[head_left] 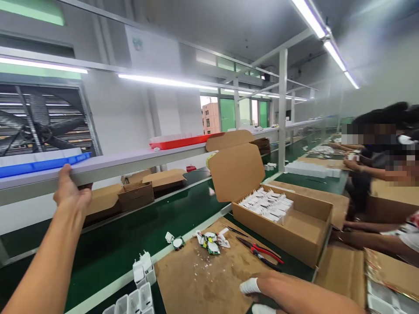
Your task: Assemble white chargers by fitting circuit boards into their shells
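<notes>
White covers [249, 286] sit on two digits of the right hand [278, 288], which is at five o'clock in the view, by the brown sheet [183, 283]. Whether it touches the sheet or holds something, I cannot tell, because its lower part is cut off. The left hand [72, 192], at nine o'clock, is closed around the edge of the shelf [131, 161], with its thumb above and its other fingers going below. On this shelf lies the blue tray [46, 165], at ten o'clock from the thumb and so near that I cannot tell if they touch.

From the covered fingertips, red-and-black pliers [257, 248] lie near, at one o'clock. Small circuit boards [212, 246] rest between ten and eleven o'clock, with white crumbs below them. White housings [144, 266] stand farther away, at nine o'clock. Beyond the pliers, at one o'clock, is the open cardboard box [281, 237], its left part filled with white pieces [266, 203].

From the left hand, the red tray [186, 141] is on the shelf between two and three o'clock. Other people's hands [352, 163] work at three o'clock in the view.
</notes>
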